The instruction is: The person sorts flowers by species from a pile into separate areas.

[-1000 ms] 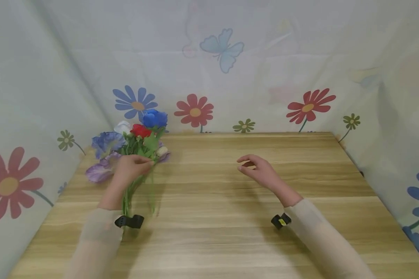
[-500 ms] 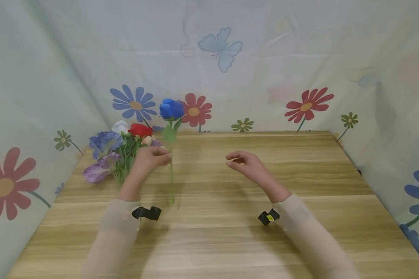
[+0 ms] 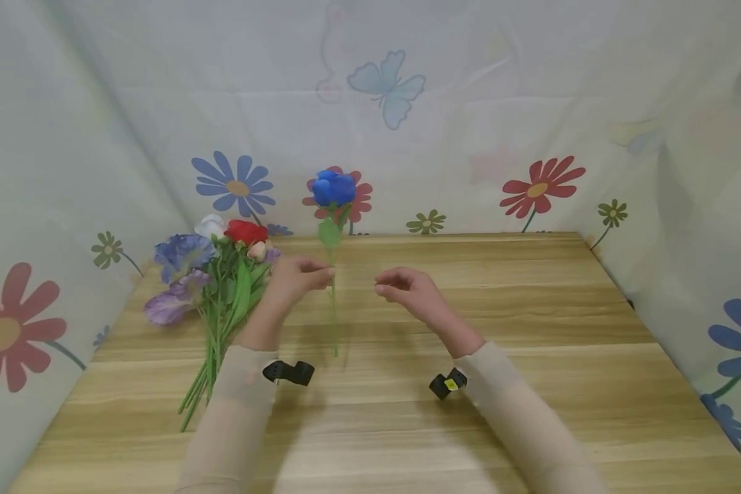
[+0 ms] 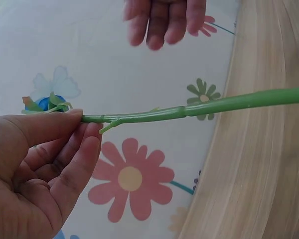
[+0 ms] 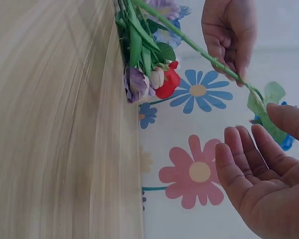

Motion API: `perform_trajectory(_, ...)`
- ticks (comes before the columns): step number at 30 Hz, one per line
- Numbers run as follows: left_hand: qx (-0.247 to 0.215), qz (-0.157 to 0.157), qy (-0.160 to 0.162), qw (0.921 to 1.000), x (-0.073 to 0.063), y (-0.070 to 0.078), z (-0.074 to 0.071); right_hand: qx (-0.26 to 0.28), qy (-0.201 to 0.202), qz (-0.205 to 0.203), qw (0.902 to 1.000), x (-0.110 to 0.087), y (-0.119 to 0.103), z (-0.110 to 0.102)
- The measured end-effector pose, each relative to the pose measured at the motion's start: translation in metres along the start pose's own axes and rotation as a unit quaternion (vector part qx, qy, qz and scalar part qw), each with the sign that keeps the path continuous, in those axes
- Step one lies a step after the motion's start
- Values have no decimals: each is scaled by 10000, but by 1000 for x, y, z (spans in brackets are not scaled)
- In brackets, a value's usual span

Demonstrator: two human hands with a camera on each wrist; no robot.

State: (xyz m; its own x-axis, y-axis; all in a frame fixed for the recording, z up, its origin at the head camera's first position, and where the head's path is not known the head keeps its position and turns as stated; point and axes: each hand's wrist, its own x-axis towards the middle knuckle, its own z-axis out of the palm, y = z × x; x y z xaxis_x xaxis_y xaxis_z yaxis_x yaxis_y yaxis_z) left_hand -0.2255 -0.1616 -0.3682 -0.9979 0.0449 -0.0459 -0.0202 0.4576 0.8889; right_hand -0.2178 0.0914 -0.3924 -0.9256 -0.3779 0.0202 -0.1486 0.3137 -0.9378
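Between thumb and fingers my left hand pinches the green stem of a blue artificial rose, held upright above the table. In the left wrist view the thumb and fingertips press on the stem, with the bloom partly hidden behind the hand. My right hand hovers to the right of the stem, apart from it, fingers loosely bent and holding nothing. On the table at left lies a bunch of artificial flowers: a red one, a white one, a blue-violet one and a purple one.
The bunch's loose stems point toward the near edge of the wooden table. A white cloth printed with flowers and a butterfly hangs behind and along both sides. Each wrist wears a black strap.
My left hand has drawn the blue rose out of the bunch and carried it right, to mid-table. The right hand has moved left, nearer to the stem.
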Motion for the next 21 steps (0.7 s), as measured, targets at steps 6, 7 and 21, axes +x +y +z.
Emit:
perform_trajectory(6,-147,44,-134,9998,5,6,15,303,-110,101,9994,5,1,9)
perform_trajectory(7,-148,38,-165,9997,6,7,18,356,-131,139,9992,6,1,9)
perform_trajectory(21,-339,322,-504,9976,12,22,47,592,-231,269,9976,6,2,11)
